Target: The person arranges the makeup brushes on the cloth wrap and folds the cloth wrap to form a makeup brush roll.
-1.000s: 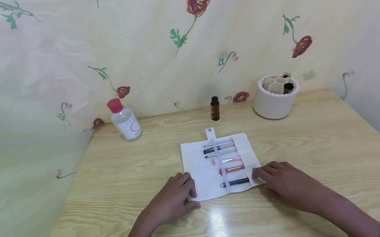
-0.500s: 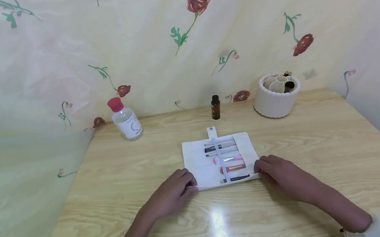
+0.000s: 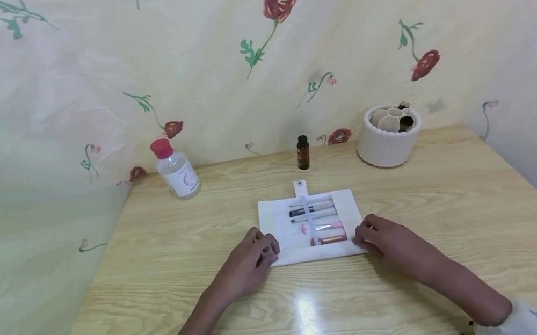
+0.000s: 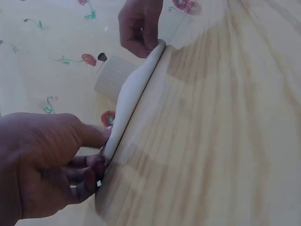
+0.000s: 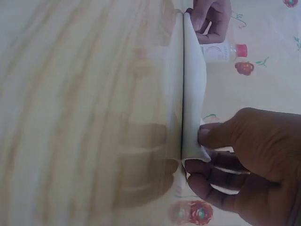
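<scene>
A white brush roll lies on the wooden table with its near edge folded over. Several makeup brushes lie across it under a clear strap, one with a pink handle; a snap tab points away at the back. My left hand pinches the folded edge at its left end, and my right hand pinches the right end. In the right wrist view the rolled edge curls up between the thumb and fingers of the right hand. The left wrist view shows the left hand gripping its end.
A clear bottle with a red cap stands at the back left of the table. A small dark bottle is behind the roll. At the back right stands a white ribbed holder with brushes inside.
Both hands lifted the near edge of the brush roll and turned it over away from me. The nearest brush, with a dark handle, is now covered by the fold.
</scene>
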`<state>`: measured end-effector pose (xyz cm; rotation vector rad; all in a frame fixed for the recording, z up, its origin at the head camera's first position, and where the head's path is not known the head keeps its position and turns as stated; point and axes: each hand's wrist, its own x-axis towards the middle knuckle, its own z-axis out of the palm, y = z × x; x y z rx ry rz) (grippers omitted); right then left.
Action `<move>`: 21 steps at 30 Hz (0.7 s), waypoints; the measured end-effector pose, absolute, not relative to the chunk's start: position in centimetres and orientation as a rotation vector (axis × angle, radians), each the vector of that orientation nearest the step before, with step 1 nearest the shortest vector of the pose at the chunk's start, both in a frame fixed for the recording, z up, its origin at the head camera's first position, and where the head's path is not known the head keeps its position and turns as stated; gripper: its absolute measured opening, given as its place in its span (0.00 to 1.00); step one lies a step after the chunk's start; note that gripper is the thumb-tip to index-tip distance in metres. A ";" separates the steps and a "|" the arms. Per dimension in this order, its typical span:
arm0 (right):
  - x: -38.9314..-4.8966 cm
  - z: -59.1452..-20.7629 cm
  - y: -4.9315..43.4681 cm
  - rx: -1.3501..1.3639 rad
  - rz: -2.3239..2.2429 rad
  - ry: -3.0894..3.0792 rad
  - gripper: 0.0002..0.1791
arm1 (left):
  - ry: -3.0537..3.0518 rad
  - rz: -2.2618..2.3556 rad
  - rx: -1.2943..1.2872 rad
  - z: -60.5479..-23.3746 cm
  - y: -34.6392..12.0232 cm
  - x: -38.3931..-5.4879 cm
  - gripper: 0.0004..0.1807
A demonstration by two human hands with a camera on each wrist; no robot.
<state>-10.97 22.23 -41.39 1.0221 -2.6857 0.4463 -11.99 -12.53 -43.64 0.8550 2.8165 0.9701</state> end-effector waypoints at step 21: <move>-11.7 -41.3 22.9 1.088 0.477 -2.601 0.18 | 2.816 1.038 0.806 -43.9 -12.8 -13.5 0.04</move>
